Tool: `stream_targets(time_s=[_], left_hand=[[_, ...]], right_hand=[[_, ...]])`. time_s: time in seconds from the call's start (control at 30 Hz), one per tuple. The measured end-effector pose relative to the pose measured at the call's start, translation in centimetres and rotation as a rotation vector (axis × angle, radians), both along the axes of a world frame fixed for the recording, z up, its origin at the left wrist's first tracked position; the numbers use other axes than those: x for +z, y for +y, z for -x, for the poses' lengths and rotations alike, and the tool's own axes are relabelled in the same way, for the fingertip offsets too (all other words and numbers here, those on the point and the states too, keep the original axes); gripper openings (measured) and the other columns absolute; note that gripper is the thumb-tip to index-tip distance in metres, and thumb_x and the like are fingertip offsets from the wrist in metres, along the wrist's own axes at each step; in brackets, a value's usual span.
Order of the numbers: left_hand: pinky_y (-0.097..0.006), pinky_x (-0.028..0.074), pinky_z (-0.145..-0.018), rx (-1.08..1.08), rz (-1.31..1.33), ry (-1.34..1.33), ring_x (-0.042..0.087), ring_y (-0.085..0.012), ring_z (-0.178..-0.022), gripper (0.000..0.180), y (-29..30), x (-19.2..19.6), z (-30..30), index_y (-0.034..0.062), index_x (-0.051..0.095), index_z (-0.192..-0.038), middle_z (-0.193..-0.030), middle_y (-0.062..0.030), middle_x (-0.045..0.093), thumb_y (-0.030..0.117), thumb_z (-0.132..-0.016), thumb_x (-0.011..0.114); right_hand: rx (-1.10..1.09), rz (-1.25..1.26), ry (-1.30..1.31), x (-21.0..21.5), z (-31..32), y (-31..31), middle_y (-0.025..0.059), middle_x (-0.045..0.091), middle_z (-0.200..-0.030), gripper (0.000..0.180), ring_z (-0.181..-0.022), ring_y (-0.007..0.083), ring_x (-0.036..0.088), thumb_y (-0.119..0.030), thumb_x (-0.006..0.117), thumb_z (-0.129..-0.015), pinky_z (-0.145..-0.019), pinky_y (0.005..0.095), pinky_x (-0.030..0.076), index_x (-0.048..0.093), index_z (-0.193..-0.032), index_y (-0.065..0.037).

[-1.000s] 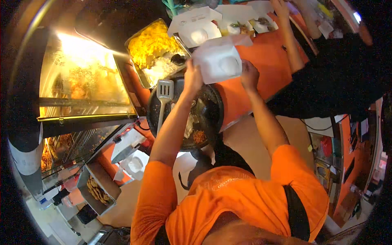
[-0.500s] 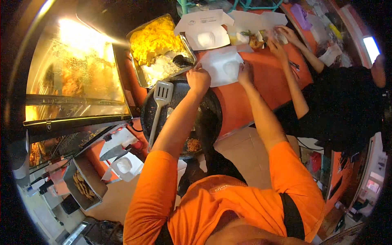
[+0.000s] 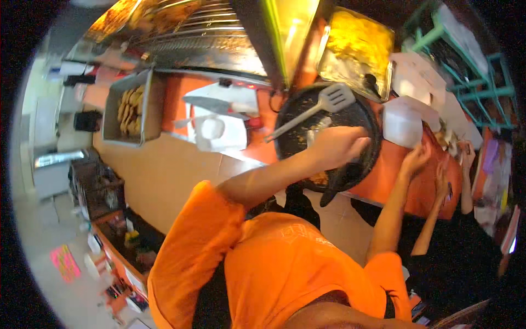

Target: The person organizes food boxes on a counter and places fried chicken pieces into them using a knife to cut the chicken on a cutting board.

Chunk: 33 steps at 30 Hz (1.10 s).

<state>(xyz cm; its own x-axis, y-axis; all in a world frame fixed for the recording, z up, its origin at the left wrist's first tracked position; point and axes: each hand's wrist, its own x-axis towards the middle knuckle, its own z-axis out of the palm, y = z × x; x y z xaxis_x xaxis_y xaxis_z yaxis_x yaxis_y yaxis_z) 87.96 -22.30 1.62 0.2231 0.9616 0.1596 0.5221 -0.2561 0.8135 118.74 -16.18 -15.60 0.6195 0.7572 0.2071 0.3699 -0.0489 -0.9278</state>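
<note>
My left hand is over the dark round pan, its fingers curled and nothing visible in them. A grey slotted spatula lies across the pan, with a dark handle and some browned bits near its near rim. My right hand, also curled, is at the near edge of an open white takeaway box with a pale mound inside. What its fingers grip, if anything, cannot be made out. Behind the pan stands a metal tray of yellow food with a dark utensil handle in it.
More open white boxes stand at the right, beside a co-worker's hands. Left of the pan are a knife and another white box with a white mound. Farther left, a metal bin holds browned fried pieces. Teal racks stand far right.
My view has turned left, so the scene has swung right. My left hand has left the white box and moved over the pan. My right hand stays by the box.
</note>
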Motion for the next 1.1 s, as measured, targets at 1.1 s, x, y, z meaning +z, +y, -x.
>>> stream_targets(time_s=[1.1], left_hand=[[-0.041,0.035,-0.100,0.717,0.166,-0.257,0.045,-0.0279,-0.118,0.059,-15.2,-7.6,36.9,0.0010,0.036,-0.137,-0.133,-0.0168,0.043,0.028,-0.091,0.062]], right_hand=[[0.404,0.488,1.209,4.5,46.8,-19.4,0.0142,0.059,-0.115,0.045,-0.106,0.0288,0.060,-0.003,0.042,-0.079,-0.094,0.0417,0.050,0.049,-0.123,0.006]])
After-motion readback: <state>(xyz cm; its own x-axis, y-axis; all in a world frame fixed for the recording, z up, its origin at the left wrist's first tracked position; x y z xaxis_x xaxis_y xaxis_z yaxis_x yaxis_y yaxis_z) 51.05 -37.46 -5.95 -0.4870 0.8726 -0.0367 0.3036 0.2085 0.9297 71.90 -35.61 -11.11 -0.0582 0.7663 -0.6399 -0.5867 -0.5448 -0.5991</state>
